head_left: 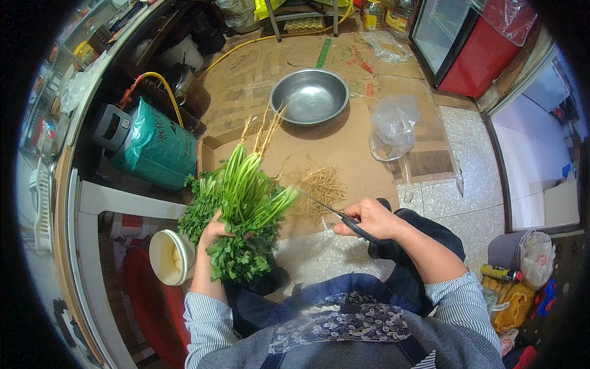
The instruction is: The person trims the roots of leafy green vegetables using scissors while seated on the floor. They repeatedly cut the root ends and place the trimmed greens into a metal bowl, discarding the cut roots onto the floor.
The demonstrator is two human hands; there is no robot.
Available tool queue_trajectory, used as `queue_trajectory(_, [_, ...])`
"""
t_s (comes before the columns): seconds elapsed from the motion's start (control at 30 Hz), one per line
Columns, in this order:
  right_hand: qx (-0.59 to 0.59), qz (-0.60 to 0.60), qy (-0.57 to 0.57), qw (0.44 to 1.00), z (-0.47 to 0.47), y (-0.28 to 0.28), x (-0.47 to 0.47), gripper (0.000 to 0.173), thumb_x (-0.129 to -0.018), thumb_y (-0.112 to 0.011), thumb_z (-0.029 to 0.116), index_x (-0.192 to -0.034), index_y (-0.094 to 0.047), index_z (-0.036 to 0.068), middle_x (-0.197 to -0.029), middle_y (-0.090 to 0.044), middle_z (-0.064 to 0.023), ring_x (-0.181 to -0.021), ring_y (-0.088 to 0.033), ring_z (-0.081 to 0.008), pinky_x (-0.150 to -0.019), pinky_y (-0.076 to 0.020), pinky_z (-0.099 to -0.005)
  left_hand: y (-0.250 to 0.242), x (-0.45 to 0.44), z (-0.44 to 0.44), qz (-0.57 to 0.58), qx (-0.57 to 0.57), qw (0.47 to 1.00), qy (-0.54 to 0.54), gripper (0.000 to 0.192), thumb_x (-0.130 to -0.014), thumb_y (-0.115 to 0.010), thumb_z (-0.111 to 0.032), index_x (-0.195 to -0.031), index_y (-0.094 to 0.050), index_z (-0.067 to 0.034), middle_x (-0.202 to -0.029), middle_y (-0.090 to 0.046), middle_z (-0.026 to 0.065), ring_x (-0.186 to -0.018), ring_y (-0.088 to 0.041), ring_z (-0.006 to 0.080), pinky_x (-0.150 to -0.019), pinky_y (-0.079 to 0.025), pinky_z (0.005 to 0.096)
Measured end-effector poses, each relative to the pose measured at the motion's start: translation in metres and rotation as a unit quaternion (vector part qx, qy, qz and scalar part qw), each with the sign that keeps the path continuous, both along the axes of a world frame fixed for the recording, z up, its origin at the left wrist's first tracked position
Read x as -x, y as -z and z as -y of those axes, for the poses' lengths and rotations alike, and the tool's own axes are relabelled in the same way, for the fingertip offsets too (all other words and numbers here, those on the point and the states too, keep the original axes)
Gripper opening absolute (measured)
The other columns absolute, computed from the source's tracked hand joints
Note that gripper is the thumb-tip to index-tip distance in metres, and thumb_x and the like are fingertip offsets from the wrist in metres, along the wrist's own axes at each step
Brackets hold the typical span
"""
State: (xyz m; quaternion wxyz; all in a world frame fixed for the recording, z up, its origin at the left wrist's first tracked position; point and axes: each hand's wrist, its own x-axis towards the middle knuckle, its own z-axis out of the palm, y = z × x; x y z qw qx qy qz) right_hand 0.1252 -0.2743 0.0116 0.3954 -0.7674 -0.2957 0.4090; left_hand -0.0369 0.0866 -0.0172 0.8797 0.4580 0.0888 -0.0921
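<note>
My left hand [214,230] grips a bunch of leafy green herbs [242,180], like coriander or parsley, with some pale roots pointing away from me. One group of stems leans right, and its cut-looking end is blurred. In my right hand [368,219] is a black-handled cutting tool [352,223]; whether it is scissors or a knife is unclear. Its narrow blade points up-left, the tip close to those stem ends. Beyond the blade, a heap of loose brown roots [322,184] lies on flattened cardboard [368,170]. More greens lie behind and under the held bunch, partly hidden by it.
A metal basin [309,97] stands on the cardboard, a clear plastic bag [394,122] to its right. At left are a green-wrapped gas cylinder [156,143] with a yellow hose [170,92], a white table frame [133,200] and a white bucket [170,258]. A red-sided cooler [481,55] stands far right.
</note>
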Motion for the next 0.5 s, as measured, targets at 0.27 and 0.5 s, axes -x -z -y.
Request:
queue_trajectory(0.27, [-0.010, -0.030, 0.025, 0.999, 0.000, 0.002, 0.003, 0.052, -0.084, -0.077, 0.048, -0.066, -0.064, 0.001, -0.055, -0.053, -0.0022, -0.054, -0.049, -0.0101, -0.051, -0.0396, -0.0305, 0.020, 0.004, -0.007, -0.022, 0.032, 0.999, -0.022, 0.078, -0.062, -0.069, -0.003, -0.137, -0.045, 0.007, -0.101, -0.064, 0.0218, -0.077, -0.063, 0.0312, -0.065, -0.050, 0.0386])
queue_trajectory(0.5, [-0.055, -0.191, -0.003, 0.980, 0.001, 0.006, 0.007, 0.052, -0.090, -0.070, 0.051, -0.065, -0.062, 0.007, -0.056, -0.057, 0.0002, -0.052, -0.053, -0.0085, -0.050, -0.0410, -0.0263, 0.020, -0.002, -0.003, 0.056, 0.069, 0.996, 0.020, 0.065, -0.065, -0.076, -0.012, -0.122, -0.052, 0.007, -0.086, -0.061, 0.0196, -0.068, -0.058, 0.0268, -0.055, -0.045, 0.0369])
